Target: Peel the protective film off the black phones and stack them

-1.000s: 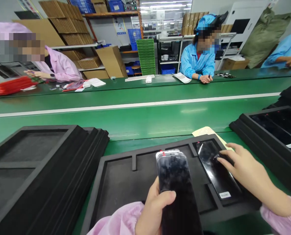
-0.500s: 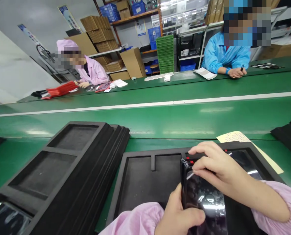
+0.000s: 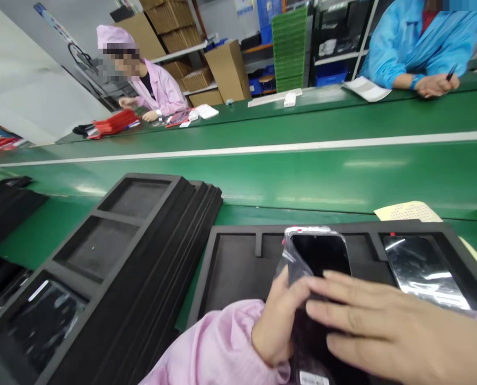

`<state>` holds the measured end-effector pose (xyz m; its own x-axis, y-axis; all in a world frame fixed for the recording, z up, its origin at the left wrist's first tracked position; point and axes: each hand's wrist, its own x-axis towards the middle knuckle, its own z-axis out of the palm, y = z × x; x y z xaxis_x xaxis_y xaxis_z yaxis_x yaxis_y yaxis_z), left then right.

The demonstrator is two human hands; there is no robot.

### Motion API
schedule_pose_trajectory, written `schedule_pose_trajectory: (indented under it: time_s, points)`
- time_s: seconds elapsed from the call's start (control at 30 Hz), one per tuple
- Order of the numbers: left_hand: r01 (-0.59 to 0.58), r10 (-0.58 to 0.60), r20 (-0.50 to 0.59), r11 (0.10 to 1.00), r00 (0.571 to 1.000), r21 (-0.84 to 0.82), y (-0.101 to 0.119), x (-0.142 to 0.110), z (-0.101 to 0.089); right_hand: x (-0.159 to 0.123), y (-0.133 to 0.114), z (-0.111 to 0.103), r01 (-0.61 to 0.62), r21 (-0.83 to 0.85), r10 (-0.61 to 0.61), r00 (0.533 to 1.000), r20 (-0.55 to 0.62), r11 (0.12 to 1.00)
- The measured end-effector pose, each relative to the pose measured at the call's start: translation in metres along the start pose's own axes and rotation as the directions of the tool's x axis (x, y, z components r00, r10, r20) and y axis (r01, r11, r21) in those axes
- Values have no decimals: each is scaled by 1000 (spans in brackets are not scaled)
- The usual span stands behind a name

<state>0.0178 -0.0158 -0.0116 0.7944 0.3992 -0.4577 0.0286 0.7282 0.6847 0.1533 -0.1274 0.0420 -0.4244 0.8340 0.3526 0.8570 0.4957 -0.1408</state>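
Observation:
My left hand point(image 3: 282, 315) grips a small stack of phone screens point(image 3: 322, 251) from the left side, its thumb on the front. Clear plastic film point(image 3: 297, 259) is bunched along the stack's upper left, beside that thumb. My right hand point(image 3: 386, 326) lies across the front with its fingers stretched out, fingertips by the left thumb; it covers much of the lower part. A white label point(image 3: 314, 378) shows at the bottom. Beneath is a black foam tray point(image 3: 234, 267), with another film-covered screen point(image 3: 425, 267) in its right compartment.
To the left stands a pile of black foam trays point(image 3: 114, 256), a screen point(image 3: 38, 321) in the top one's nearest compartment. A yellow printed sheet point(image 3: 409, 211) lies behind my tray. Across the green bench point(image 3: 282, 176), two people sit, one in pink point(image 3: 162, 88), one in blue point(image 3: 407, 48).
The stack's front now shows a dark screen with film bunched at its left. My right hand has moved from the top edge down across the front. The view has tilted down and shifted left.

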Motion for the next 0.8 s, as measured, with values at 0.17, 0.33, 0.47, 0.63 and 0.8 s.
schedule_pose_trajectory:
  time_s: [0.17, 0.33, 0.47, 0.63, 0.8]
  points:
    - [52, -54, -7, 982, 999, -184, -6, 6, -2, -16, 9, 27, -239, 44, 243, 950, -197, 970]
    - [49, -55, -46, 991, 997, -125, -5, 7, -1, -10, 17, 45, -483, -3, 445, 808, -387, 876]
    - [51, -55, -41, 995, 998, -83, -3, 5, 2, -5, 10, 45, -550, -118, 453, 776, -438, 827]
    - [54, -56, -68, 998, 996, -32, 0, 1, 5, -4, -16, 35, -417, -129, 338, 852, -401, 900]
    - [38, -34, -53, 997, 998, 61, 7, -2, 5, 6, -24, 29, -125, -28, 116, 972, -204, 992]
